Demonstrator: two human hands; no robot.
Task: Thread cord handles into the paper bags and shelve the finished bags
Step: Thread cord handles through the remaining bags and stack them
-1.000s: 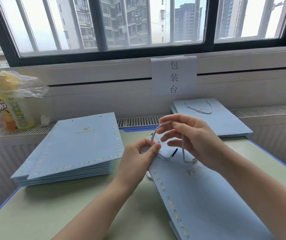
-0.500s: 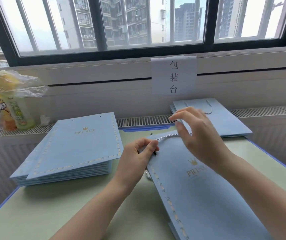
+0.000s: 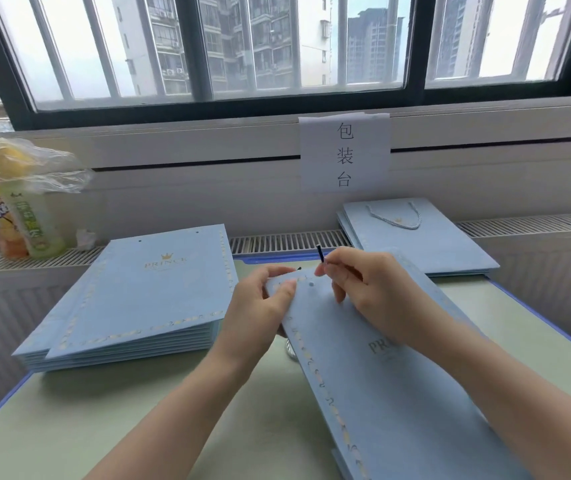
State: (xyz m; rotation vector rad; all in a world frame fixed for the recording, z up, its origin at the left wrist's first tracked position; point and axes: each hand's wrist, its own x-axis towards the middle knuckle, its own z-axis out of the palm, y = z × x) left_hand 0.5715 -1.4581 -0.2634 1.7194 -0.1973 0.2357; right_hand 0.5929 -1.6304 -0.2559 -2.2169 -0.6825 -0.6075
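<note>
bag in work: flat light-blue paper bag [image 3: 381, 368] lies slanted on green table [image 3: 104, 427], top edge between both hands, punched hole [image 3: 310, 283] visible near it.
cord: black tip [image 3: 319, 253] sticks up from right fingers; rest of cord mostly hidden, a bit of loop [image 3: 289, 349] shows under bag edge.
change: a second ago cord loop was stretched over the bag in both hands; now only the tip is raised above the hole, so threading looks about to start, not yet through.
left hand [image 3: 260, 306]: curled, pinches bag's top corner, steadying it.
right hand [image 3: 363, 289]: pinches cord end, fingers bent, wrist over bag.
unthreaded stack [image 3: 138, 296]: left.
finished bags [image 3: 415, 237]: far right, handle on.
bottles [image 3: 17, 209]: sill, far left.
</note>
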